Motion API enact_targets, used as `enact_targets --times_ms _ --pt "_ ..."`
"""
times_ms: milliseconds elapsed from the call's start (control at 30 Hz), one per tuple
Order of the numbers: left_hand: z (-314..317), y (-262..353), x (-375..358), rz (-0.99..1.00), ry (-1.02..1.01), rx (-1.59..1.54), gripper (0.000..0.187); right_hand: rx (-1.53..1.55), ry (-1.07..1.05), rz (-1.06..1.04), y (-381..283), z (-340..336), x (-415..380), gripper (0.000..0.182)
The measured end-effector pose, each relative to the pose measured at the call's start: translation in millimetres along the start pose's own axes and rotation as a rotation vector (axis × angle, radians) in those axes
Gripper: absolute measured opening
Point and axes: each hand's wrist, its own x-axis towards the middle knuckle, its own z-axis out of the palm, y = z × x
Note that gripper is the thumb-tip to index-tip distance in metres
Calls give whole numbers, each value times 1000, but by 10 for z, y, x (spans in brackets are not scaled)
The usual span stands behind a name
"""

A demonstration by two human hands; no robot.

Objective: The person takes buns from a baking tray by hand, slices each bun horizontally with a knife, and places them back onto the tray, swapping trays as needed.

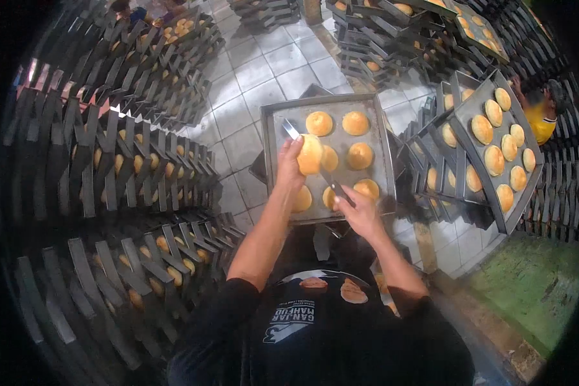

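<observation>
The left hand [291,164] closes around a bun [310,154], lifted just over the tray [273,138]. The right hand [357,209] is shut on a knife [318,168] that runs under that bun. Best to keep the blade flat and away from the left fingers, and the other buns [359,156] undisturbed.

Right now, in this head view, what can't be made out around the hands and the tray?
- Right hand: its grip on the knife handle is hidden by the hand itself.
- Knife blade: its middle passes behind the bun in the left hand.
- Tray: near edge covered by both forearms.
- Stacked racks: buns inside too dark and small to count.
</observation>
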Motion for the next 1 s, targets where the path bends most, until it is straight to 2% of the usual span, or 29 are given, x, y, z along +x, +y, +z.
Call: enact_targets --times_ms 100,233,267,333,400,467,567,600,633,667,733,767,833,867,933,967,1000 --pt "-203 35 199 19 -1 -27 27 -39 -12 19 142 -49 -253 38" --pt "-207 -300 158 -39 31 -98 34 19 47 117 318 228 8 37" --pt "-193 -337 173 -46 38 -97 34 35 28 98 339 307 217 38" --pt "-252 -418 279 -62 203 -144 37 56 10 87 431 426 358 39" --pt "-373 -400 442 -40 194 -159 36 -27 39 68 488 488 419 39" --pt "-496 -366 609 -7 172 -171 30 -1 15 88 464 452 209 39" --pt "-590 -331 804 -7 248 -171 31 11 50 147 580 363 -154 40" --pt "-690 -342 904 -2 277 -150 32 17 3 239 528 282 -255 39" --pt "-790 -326 992 9 217 -128 34 24 -43 332 516 212 -352 38" --pt "-873 -329 1086 -3 217 -131 34 21 -36 342 579 165 -456 38" --pt "-977 -307 1246 4 390 58 35 92 22 334 761 81 -641 36" --pt "-1066 -296 1307 -6 391 58 35 117 35 403 866 31 -722 33" --pt "-1184 -320 1366 214 394 864 39 82 96 382 984 -13 -829 32" --pt "-1194 -399 1345 208 389 866 39 46 153 349 1040 -36 -875 32" --pt "-888 -388 1114 727 340 1296 46 -1 154 362 1045 -104 -907 32" --pt "-800 -432 1050 732 331 1295 46 -53 152 406 1221 -132 -946 38" --pt "-743 -510 1006 621 36 1349 50 -80 156 425 1237 -157 -950 42"
